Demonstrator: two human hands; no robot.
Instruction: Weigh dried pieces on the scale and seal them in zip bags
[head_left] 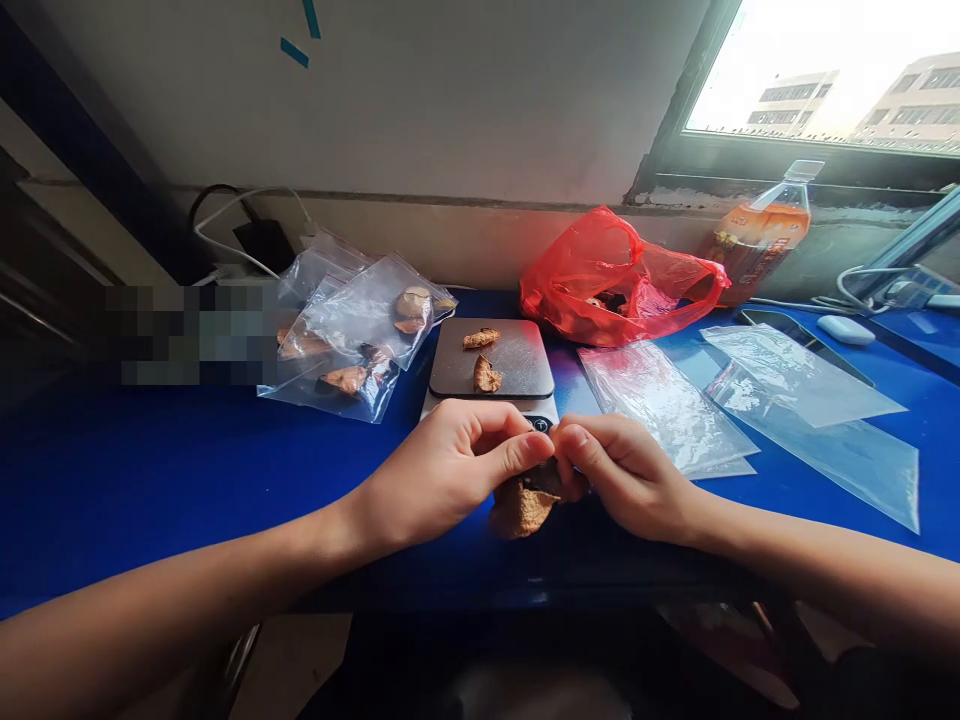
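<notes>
My left hand [457, 465] and my right hand [634, 465] meet at the front of a kitchen scale [517, 375]. Their thumbs and fingers are closed around the upper part of a brown, rough piece of dried peel [525, 512], which hangs below them. The fingers hide its upper end. On the scale's dark plate lie two smaller curled pieces, one dried peel piece [481, 339] toward the back and another peel piece [487, 374] closer to me. The hands cover most of the scale's front panel.
Clear zip bags [352, 340] with brown pieces lie left of the scale. A red plastic bag [600, 275] stands behind on the right, beside a drink bottle [765, 240]. Flat clear bags [667, 405], a phone [817, 340] and a white case [846, 329] lie at right.
</notes>
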